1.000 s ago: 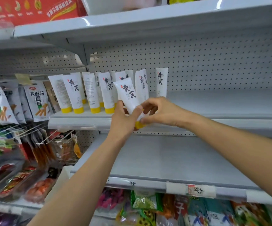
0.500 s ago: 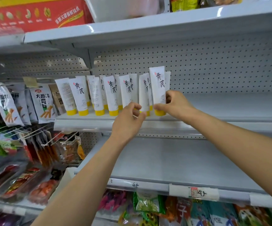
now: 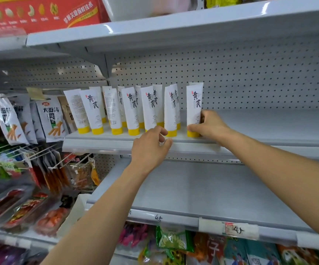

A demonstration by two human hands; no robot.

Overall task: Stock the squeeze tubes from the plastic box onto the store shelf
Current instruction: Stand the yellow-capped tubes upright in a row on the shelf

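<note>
- my right hand (image 3: 210,125) grips the tube (image 3: 193,109) low down, fingers (image 3: 205,114) curled round it
- the tube stands cap-down on the shelf (image 3: 101,143), right of the row (image 3: 131,109)
- my left hand (image 3: 150,148) is at the shelf edge, fingers loosely curled, holding nothing

Squeeze tubes (image 3: 131,109): white bodies, yellow caps, black calligraphy. All stand cap-down on the pale grey store shelf (image 3: 269,123), roughly two rows deep, bunched at its left end. A couple face back-label out. Rightmost tube (image 3: 194,108) is upright near the front edge, a small gap from its neighbour, with the right hand (image 3: 211,125) gripping its lower end.
</note>
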